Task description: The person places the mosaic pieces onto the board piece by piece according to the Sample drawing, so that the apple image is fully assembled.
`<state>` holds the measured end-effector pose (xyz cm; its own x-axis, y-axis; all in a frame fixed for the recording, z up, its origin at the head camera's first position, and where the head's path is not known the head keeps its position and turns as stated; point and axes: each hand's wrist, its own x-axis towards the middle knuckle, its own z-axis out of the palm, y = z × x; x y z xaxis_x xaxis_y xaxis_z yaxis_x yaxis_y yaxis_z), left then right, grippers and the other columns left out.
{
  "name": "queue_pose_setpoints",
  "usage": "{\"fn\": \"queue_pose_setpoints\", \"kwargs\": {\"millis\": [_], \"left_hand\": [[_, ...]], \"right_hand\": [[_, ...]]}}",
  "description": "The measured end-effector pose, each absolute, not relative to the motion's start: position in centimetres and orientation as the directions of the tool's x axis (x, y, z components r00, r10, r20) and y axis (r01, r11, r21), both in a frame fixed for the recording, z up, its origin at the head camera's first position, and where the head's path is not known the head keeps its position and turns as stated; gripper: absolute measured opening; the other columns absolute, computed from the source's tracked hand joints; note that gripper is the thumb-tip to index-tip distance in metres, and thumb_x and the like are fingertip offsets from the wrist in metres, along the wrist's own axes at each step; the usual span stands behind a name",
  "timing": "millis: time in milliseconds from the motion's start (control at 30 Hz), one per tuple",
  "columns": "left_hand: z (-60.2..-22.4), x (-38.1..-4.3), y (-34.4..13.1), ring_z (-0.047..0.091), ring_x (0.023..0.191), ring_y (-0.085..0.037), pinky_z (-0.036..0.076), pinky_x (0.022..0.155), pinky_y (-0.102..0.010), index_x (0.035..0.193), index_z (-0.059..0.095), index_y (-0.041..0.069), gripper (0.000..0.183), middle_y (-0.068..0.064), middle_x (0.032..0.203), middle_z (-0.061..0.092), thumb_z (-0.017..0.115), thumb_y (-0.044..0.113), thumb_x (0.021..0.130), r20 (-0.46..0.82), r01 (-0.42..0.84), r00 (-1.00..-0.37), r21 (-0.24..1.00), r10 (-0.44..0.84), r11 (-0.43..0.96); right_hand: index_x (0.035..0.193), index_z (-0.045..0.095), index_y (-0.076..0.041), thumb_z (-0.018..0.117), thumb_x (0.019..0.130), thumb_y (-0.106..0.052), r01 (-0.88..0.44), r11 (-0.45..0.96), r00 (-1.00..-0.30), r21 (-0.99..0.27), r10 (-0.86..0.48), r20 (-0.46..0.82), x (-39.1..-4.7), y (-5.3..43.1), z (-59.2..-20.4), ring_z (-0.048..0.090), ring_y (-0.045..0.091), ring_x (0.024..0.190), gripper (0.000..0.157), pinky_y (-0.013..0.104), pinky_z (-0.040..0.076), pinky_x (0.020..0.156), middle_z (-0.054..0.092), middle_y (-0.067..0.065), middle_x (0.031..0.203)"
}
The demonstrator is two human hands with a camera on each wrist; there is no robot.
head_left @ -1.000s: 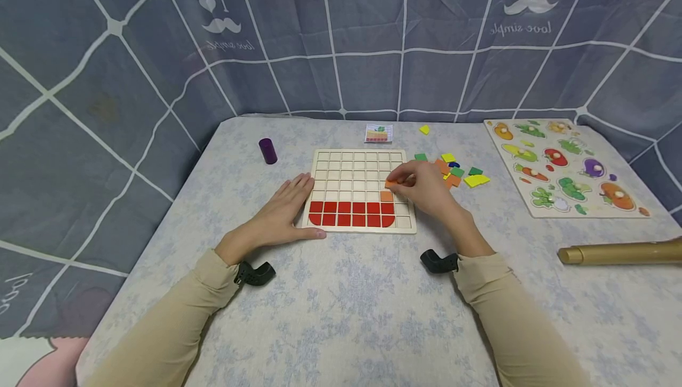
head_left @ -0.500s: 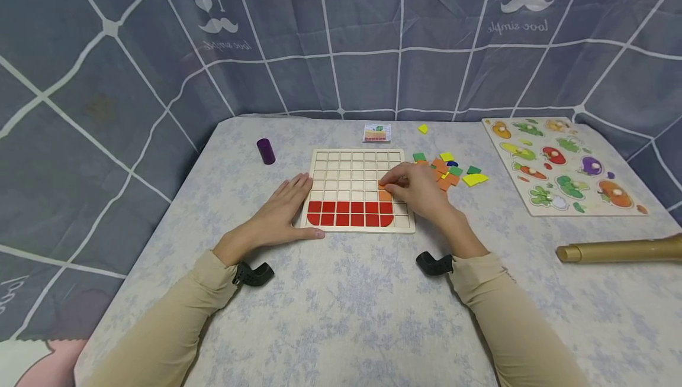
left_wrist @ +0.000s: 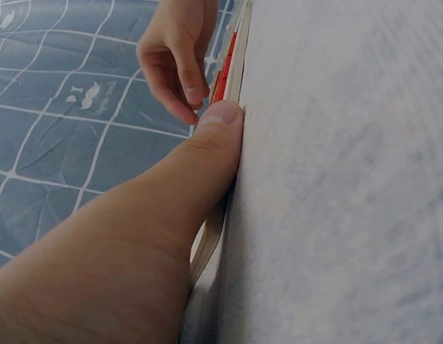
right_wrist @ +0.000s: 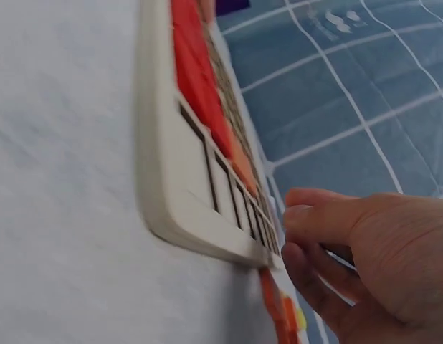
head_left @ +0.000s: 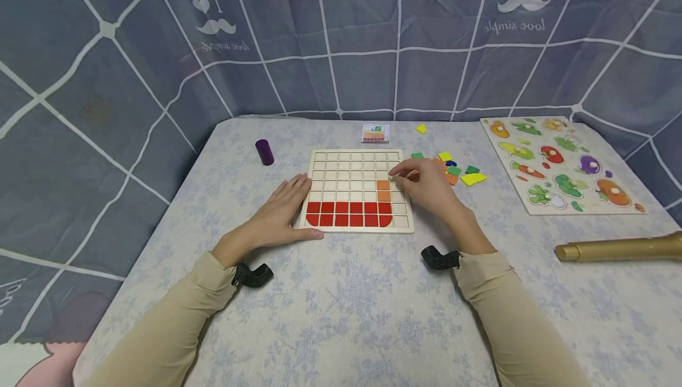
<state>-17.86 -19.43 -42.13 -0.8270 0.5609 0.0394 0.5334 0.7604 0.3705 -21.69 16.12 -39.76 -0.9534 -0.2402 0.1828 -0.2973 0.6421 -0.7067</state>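
Bench: pale cloth with faint blue flowers; a gold tube lies at right
Left hand: fingers straight on the grid board's left edge, thumb at the near edge
Board: mid-bench, red tiles along two near rows, two orange tiles beyond
Right hand: over the board's right side, fingers loosely bent, slightly apart
Loose pieces: scattered past that hand
Curtain: blue-grey, white-gridded, hanging behind

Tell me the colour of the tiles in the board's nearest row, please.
Red tiles, best in head view.
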Motion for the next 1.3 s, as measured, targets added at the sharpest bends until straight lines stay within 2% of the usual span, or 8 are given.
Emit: {"fn": "queue_pose_setpoints", "kwargs": {"millis": [100, 233, 333, 467, 867, 967, 1200, 1300], "left_hand": [[-42.1, -17.8, -19.5, 0.007, 0.164, -0.038, 0.006, 0.135, -0.054, 0.166, 0.012, -0.006, 0.121, -0.024, 0.176, 0.01, 0.078, 0.059, 0.088, 0.043, 0.535, -0.826, 0.371, 0.562, 0.759], [-42.1, -17.8, -19.5, 0.008, 0.164, -0.039, 0.006, 0.135, -0.054, 0.166, 0.013, -0.007, 0.121, -0.024, 0.175, 0.01, 0.078, 0.059, 0.088, 0.046, 0.538, -0.826, 0.367, 0.562, 0.759], [-42.1, -17.8, -19.5, 0.007, 0.164, -0.039, 0.006, 0.135, -0.054, 0.166, 0.013, -0.007, 0.121, -0.024, 0.175, 0.01, 0.078, 0.06, 0.088, 0.045, 0.537, -0.826, 0.366, 0.562, 0.76], [-42.1, -17.7, -19.5, 0.007, 0.164, -0.038, 0.006, 0.135, -0.054, 0.166, 0.013, -0.007, 0.121, -0.024, 0.175, 0.01, 0.078, 0.06, 0.088, 0.044, 0.534, -0.827, 0.371, 0.56, 0.76], [-42.3, -17.8, -19.4, 0.006, 0.165, -0.036, 0.006, 0.135, -0.053, 0.167, 0.012, -0.005, 0.122, -0.023, 0.176, 0.009, 0.076, 0.062, 0.088, 0.038, 0.532, -0.829, 0.366, 0.559, 0.764], [-42.2, -17.8, -19.3, 0.005, 0.165, -0.036, 0.005, 0.135, -0.053, 0.166, 0.012, -0.006, 0.122, -0.023, 0.176, 0.009, 0.077, 0.062, 0.088, 0.036, 0.532, -0.828, 0.367, 0.559, 0.763], [-42.1, -17.8, -19.3, 0.006, 0.165, -0.038, 0.006, 0.135, -0.054, 0.166, 0.012, -0.007, 0.122, -0.024, 0.175, 0.01, 0.077, 0.061, 0.088, 0.039, 0.533, -0.828, 0.365, 0.56, 0.763], [-42.2, -17.8, -19.3, 0.006, 0.165, -0.038, 0.006, 0.135, -0.054, 0.166, 0.012, -0.006, 0.122, -0.024, 0.176, 0.01, 0.078, 0.06, 0.088, 0.037, 0.532, -0.828, 0.364, 0.559, 0.765]], "right_hand": [[0.114, 0.08, -0.006, 0.071, 0.099, -0.003, -0.278, 0.656, -0.96, -0.701, -0.173, 0.219, -21.9, 17.3, -39.5, 0.074, 0.034, 0.101, 0.018, 0.048, 0.06, 0.092, 0.077, 0.015, 0.115], [0.115, 0.079, -0.003, 0.072, 0.097, -0.003, -0.23, 0.665, -0.965, -0.711, -0.058, 0.258, -22.0, 19.0, -39.3, 0.075, 0.038, 0.099, 0.02, 0.052, 0.043, 0.114, 0.077, 0.019, 0.107], [0.115, 0.079, -0.001, 0.072, 0.097, -0.004, -0.184, 0.677, -0.958, -0.712, 0.039, 0.284, -21.9, 20.2, -39.2, 0.072, 0.041, 0.098, 0.019, 0.057, 0.039, 0.111, 0.076, 0.023, 0.106], [0.114, 0.078, 0.002, 0.076, 0.096, -0.008, -0.13, 0.711, -0.948, -0.691, 0.115, 0.297, -21.8, 21.1, -39.4, 0.07, 0.041, 0.099, 0.021, 0.055, 0.05, 0.099, 0.076, 0.025, 0.106], [0.112, 0.079, 0.001, 0.084, 0.091, -0.015, -0.093, 0.758, -0.978, -0.646, 0.054, 0.204, -21.7, 21.3, -39.7, 0.069, 0.035, 0.093, 0.027, 0.037, 0.053, 0.073, 0.077, 0.023, 0.104], [0.113, 0.079, 0.002, 0.085, 0.091, -0.013, -0.101, 0.754, -0.98, -0.649, 0.036, 0.194, -21.8, 21.2, -39.6, 0.071, 0.035, 0.094, 0.027, 0.036, 0.054, 0.073, 0.078, 0.023, 0.104], [0.117, 0.076, 0.005, 0.084, 0.09, -0.009, -0.129, 0.78, -0.986, -0.612, -0.033, 0.166, -21.8, 21.0, -39.6, 0.069, 0.038, 0.098, 0.032, 0.046, 0.057, 0.083, 0.075, 0.025, 0.108], [0.114, 0.076, 0.005, 0.084, 0.089, -0.008, -0.14, 0.778, -0.983, -0.612, -0.037, 0.178, -21.8, 20.8, -39.6, 0.07, 0.036, 0.095, 0.03, 0.043, 0.057, 0.081, 0.076, 0.024, 0.104]]}}
